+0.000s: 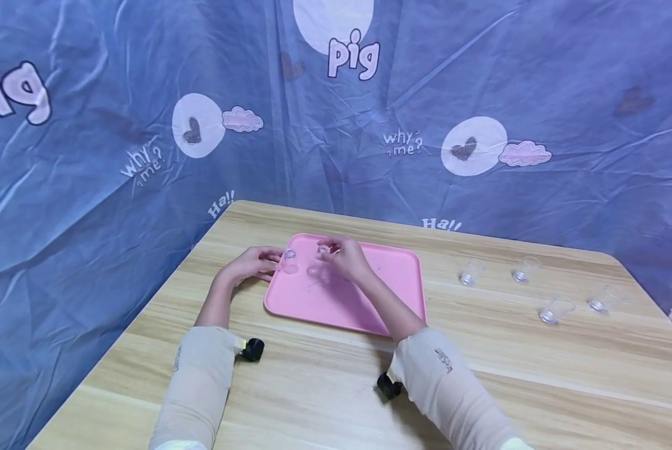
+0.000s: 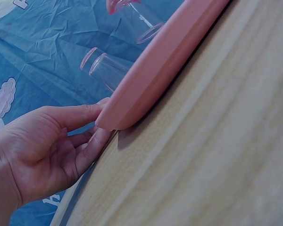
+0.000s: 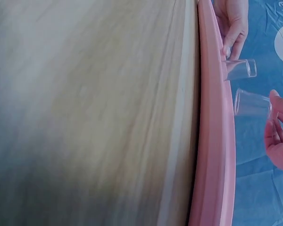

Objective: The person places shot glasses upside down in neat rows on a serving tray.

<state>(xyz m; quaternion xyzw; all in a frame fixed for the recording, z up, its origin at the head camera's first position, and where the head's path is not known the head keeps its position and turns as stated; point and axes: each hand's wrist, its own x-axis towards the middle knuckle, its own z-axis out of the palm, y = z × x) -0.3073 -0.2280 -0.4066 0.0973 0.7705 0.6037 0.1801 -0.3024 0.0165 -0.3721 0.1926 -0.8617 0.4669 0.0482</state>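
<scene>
Clear cup in hand [image 3: 253,103]: upside down over the far left part of the pink tray [image 1: 336,306], mouth towards the tray; whether its rim touches the tray floor, I cannot tell.
Right hand [image 1: 342,255]: thumb and fingertips pinching that cup by its narrow base; the forearm crosses the tray's right half and near edge.
Cup beside it [image 3: 239,69]: also clear and upside down, standing on the tray just inside its left edge, with a small gap between the two cups.
Left hand [image 1: 250,264]: pinching the tray's left rim, one digit over the edge and another against its outer side, fingertips close to the standing cup.
Tray edges: low raised rim, rounded corners; the far edge sits near the back of the table [image 1: 302,387], while a broad stretch of wood runs from the near edge towards the person.
Right of the tray: a strip of wood, then four more cups [image 1: 471,274], clear, mouth up, spaced well apart from one another.
Wrists: pale sleeves [image 1: 200,369], each with a small black camera [image 1: 253,350].
Behind the table: blue cloth [image 1: 324,169] printed with words and pink clouds.
</scene>
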